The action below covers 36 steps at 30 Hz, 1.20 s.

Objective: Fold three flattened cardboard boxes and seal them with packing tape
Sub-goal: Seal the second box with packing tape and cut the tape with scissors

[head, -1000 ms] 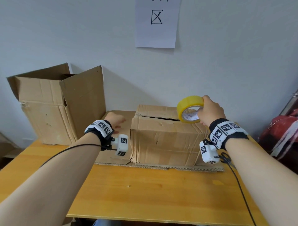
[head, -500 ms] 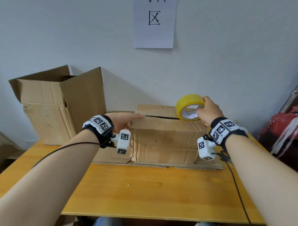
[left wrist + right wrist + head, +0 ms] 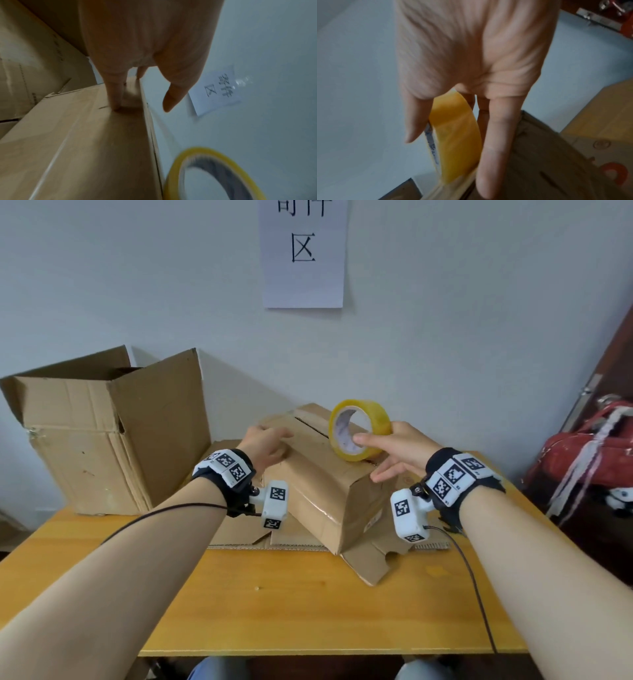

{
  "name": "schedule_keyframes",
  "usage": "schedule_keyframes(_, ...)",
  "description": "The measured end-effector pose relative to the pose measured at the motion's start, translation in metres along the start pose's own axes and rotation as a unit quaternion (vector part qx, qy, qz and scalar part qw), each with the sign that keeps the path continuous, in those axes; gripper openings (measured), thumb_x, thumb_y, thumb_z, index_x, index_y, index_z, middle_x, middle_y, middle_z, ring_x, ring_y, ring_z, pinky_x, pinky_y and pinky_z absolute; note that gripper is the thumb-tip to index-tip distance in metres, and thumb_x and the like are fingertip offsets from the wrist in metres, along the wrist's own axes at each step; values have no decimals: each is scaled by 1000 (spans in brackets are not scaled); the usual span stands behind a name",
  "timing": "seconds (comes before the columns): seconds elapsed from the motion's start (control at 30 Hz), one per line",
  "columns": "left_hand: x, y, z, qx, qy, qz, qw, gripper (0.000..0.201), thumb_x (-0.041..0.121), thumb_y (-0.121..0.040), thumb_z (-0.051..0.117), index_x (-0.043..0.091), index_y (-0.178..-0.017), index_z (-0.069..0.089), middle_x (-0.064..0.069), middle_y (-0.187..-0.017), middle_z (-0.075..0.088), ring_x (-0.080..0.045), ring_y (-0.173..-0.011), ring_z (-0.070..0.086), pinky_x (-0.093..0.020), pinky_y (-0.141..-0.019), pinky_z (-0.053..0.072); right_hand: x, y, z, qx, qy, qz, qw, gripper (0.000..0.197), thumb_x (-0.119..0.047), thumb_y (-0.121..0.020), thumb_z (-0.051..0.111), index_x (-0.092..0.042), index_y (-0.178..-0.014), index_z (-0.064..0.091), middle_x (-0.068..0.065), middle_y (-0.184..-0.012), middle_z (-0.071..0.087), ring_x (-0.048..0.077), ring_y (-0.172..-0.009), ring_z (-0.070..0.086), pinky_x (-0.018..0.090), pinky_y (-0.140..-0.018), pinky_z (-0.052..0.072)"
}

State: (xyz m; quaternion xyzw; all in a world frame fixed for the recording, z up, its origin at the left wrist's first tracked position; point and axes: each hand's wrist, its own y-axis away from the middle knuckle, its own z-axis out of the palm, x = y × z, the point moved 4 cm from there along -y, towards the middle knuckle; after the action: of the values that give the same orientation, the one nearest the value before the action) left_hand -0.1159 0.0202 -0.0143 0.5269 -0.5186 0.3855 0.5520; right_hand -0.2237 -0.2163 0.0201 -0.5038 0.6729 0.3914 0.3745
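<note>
Cardboard box (image 3: pixel 318 474) now turned cornerwise

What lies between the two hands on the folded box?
Only the bare cardboard top with its open flap seam, seen in the head view.

We see the head view evenly and softly lit, with the open box (image 3: pixel 102 436) casting a slanted shadow on the wall (image 3: pixel 479 337) to its right, and straight edges bowing near the frame's borders. Both wrist views are dimmer and motion-blurred, most of all at the tape (image 3: pixel 214 174).
</note>
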Motion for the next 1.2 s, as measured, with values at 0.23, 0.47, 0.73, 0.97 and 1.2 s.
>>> schedule_keyframes(0.23,3,23,32,-13,-108,-14,994,85,27,-72,84,19,-145,40,-11,-143,36,-28,-126,47,-41,-83,57,-7,6,10,-41,64,-52,996,49,-47,-81,79,-16,-116,64,11,-122,64,29,-71,75,35,-63,61)
schedule_keyframes(0.47,-8,31,48,-53,-155,-19,986,88,23,-83,79,31,-153,26,-7,-149,28,-35,-131,42,-61,-75,58,-16,8,-6,17,123,-140,982,26,-41,-81,81,-19,-92,72,-7,-76,70,-1,-59,62,17,-52,45)
schedule_keyframes(0.73,-19,30,53,-117,-41,-43,991,79,18,-92,71,42,-152,25,-1,-159,25,-38,-136,37,-63,-70,58,-6,0,-18,42,78,-162,983,26,-45,-82,79,-23,-95,74,-5,-93,76,9,-88,71,28,-84,53)
schedule_keyframes(0.97,-20,38,59,-163,-58,-108,979,87,32,-90,74,53,-150,14,-5,-147,36,-50,-115,56,-54,-60,60,19,-4,-9,46,-53,-148,987,27,-42,-85,76,-24,-104,71,-7,-103,77,10,-102,71,35,-100,53)
schedule_keyframes(1.2,-19,48,71,-203,-8,-113,973,39,9,-90,72,21,-120,50,-4,-119,50,-38,-102,54,-65,-73,56,15,-4,-3,41,-88,-152,984,24,-43,-81,78,-23,-94,75,-7,-98,78,9,-100,72,35,-102,51)
